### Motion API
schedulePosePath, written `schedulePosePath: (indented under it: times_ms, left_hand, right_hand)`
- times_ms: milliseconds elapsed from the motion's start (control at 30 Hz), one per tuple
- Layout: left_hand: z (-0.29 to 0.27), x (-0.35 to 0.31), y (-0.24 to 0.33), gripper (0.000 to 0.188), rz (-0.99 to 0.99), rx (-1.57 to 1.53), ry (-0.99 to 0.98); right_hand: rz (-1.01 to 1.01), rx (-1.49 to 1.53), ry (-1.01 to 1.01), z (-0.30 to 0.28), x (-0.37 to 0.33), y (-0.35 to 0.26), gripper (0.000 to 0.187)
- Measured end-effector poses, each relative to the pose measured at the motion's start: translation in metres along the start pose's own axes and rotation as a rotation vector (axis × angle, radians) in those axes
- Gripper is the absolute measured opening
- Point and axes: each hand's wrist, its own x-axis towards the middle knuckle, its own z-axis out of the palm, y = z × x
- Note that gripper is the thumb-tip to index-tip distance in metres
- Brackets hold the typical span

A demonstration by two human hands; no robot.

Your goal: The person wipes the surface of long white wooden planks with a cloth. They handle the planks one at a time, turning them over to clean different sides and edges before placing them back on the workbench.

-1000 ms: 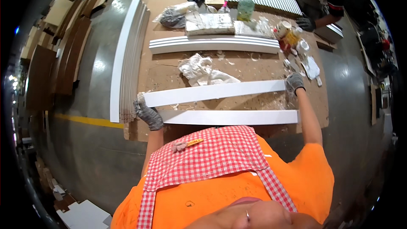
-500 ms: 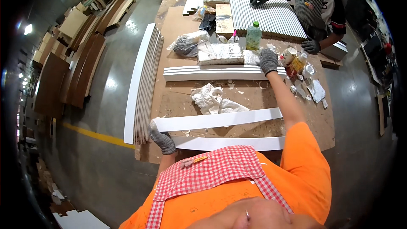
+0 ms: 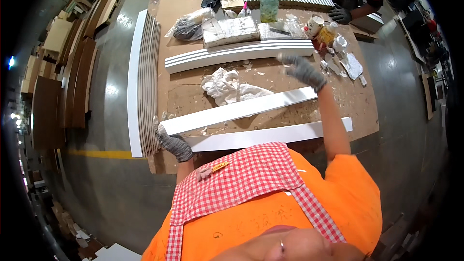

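My left hand (image 3: 175, 145), in a grey knit glove, is closed around the left end of a long white strip (image 3: 241, 109). That strip slants up to the right above the tabletop. A second white strip (image 3: 261, 135) lies nearer to me, along the table's front edge. My right hand (image 3: 305, 71), gloved too and smeared by motion, is over the table beyond the held strip's right end. Its fingers stretch leftward with nothing visible in them. Just past it lies a short stack of white strips (image 3: 237, 54). A crumpled white cloth (image 3: 224, 86) lies between stack and held strip.
Many strips stand packed in a row (image 3: 145, 87) at the table's left edge. Behind the stack are a paint-crusted block (image 3: 230, 31), a green-capped bottle (image 3: 268, 7), a plastic bag (image 3: 188, 25) and stained jars (image 3: 327, 34). A co-worker's gloved hand (image 3: 340, 15) rests at far right.
My right hand has come back from the small items behind the stack toward the held strip. The held strip now slants more steeply. The view has shifted, so the co-worker shows less.
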Motion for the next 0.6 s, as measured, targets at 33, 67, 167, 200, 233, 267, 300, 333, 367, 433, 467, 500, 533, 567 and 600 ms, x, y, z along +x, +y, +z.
schedulePosePath:
  times_ms: [33,67,167,200,233,267,300,333,367,433,467,500,533,567,600]
  left_hand:
    - [0.006,0.000,0.002,0.050,0.003,-0.016,-0.005]
    - [0.013,-0.003,0.007,0.045,0.105,0.070,0.061]
    - [-0.039,0.021,-0.011,0.033,0.091,0.263,-0.027]
    - [-0.031,0.022,-0.007,0.034,0.067,0.277,0.004]
    - [-0.001,0.017,0.012,0.035,-0.012,0.292,0.047]
    - [0.022,0.016,0.031,0.037,-0.083,0.315,0.090]
    - [0.036,0.017,0.047,0.039,-0.131,0.353,0.096]
    - [0.032,0.025,0.059,0.051,-0.217,0.437,-0.035]
    - [0.046,0.025,0.074,0.057,-0.135,0.508,-0.120]
    - [0.045,0.029,0.099,0.067,-0.275,0.528,-0.235]
    - [0.037,0.034,0.104,0.067,-0.344,0.548,-0.266]
    - [0.028,0.045,0.111,0.067,-0.404,0.567,-0.294]
    - [0.025,0.051,0.114,0.068,-0.476,0.483,-0.263]
    - [0.018,0.052,0.120,0.068,-0.503,0.418,-0.273]
    - [0.023,0.048,0.129,0.068,-0.543,0.349,-0.291]
  right_hand:
    - [-0.210,-0.115,-0.092,0.002,-0.020,0.010,0.059]
    - [-0.033,-0.337,-0.183,0.018,-0.039,-0.022,0.064]
    - [0.009,-0.743,-0.299,0.063,-0.058,-0.005,0.053]
    - [0.005,-0.815,-0.232,0.071,-0.060,-0.003,0.047]
    - [-0.014,-0.888,-0.166,0.073,-0.057,-0.001,0.042]
    - [-0.104,-0.770,-0.040,0.068,-0.056,0.001,0.031]
    - [-0.058,-0.508,-0.016,0.064,-0.053,-0.001,0.027]
    - [-0.021,-0.370,-0.073,0.057,-0.048,0.000,0.028]
    - [-0.035,-0.469,-0.109,0.049,-0.045,-0.005,0.034]
    - [0.094,-0.341,-0.252,0.039,-0.034,-0.005,0.045]
    - [-0.009,-0.458,-0.224,0.035,-0.034,-0.011,0.045]
    - [-0.123,-0.572,-0.189,0.032,-0.032,-0.024,0.046]
    - [-0.087,-0.484,-0.277,0.027,-0.029,-0.029,0.045]
    - [-0.050,-0.397,-0.365,0.021,-0.024,-0.033,0.044]
    - [0.003,-0.313,-0.451,0.016,-0.024,-0.035,0.044]
